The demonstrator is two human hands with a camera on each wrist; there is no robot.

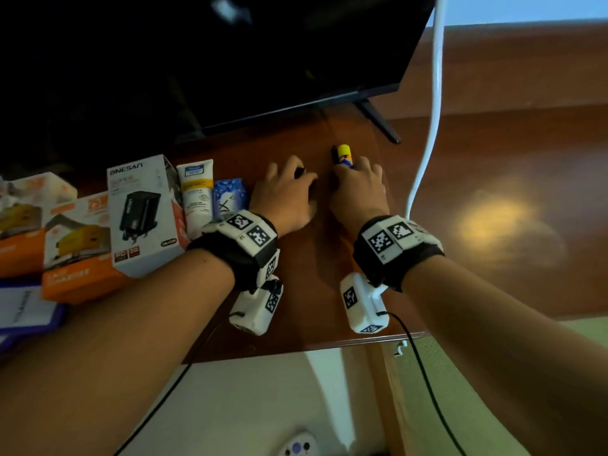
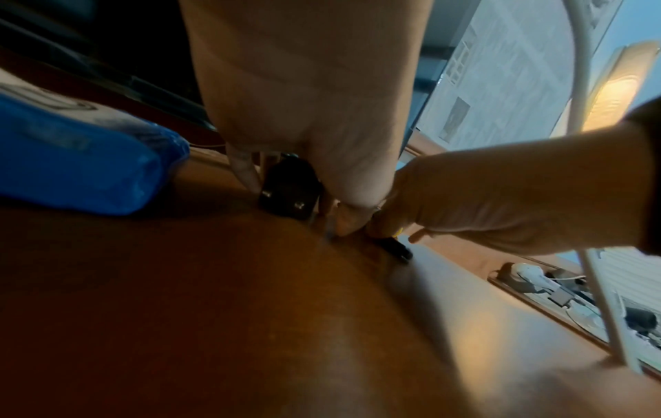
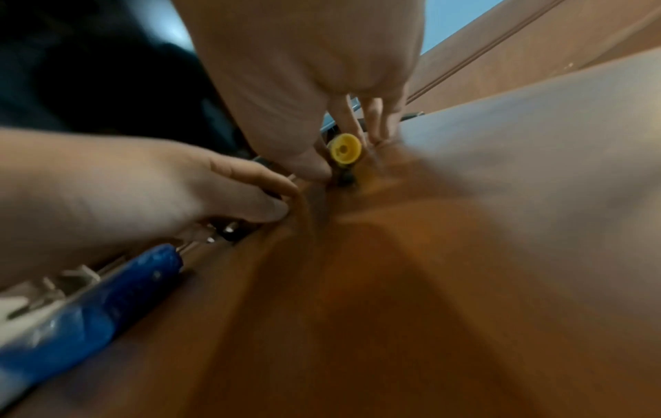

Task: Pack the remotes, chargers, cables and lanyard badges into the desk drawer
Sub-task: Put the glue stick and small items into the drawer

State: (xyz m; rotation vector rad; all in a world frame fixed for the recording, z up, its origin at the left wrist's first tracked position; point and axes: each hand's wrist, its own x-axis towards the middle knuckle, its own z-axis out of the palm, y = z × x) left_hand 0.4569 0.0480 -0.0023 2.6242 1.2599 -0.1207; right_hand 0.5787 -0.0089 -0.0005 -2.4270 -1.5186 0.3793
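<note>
My left hand (image 1: 294, 176) is curled over a small black charger (image 2: 289, 195) on the brown desk (image 1: 329, 291); two metal studs show on the charger's near face in the left wrist view. Right beside it, my right hand (image 1: 350, 167) pinches a yellow-capped tube (image 1: 344, 155) between thumb and fingers. In the right wrist view its round yellow cap (image 3: 345, 148) faces the camera. A thin black piece (image 1: 334, 155) lies along the tube's left side, and the hand hides its lower end. The thumbs of both hands nearly touch.
A black TV (image 1: 230, 60) stands just behind the hands, its foot (image 1: 378, 121) to the right. To the left are a blue pack (image 1: 230, 197), a white tube (image 1: 197, 195) and charger boxes (image 1: 144, 215). On the right hangs a white cable (image 1: 434, 110).
</note>
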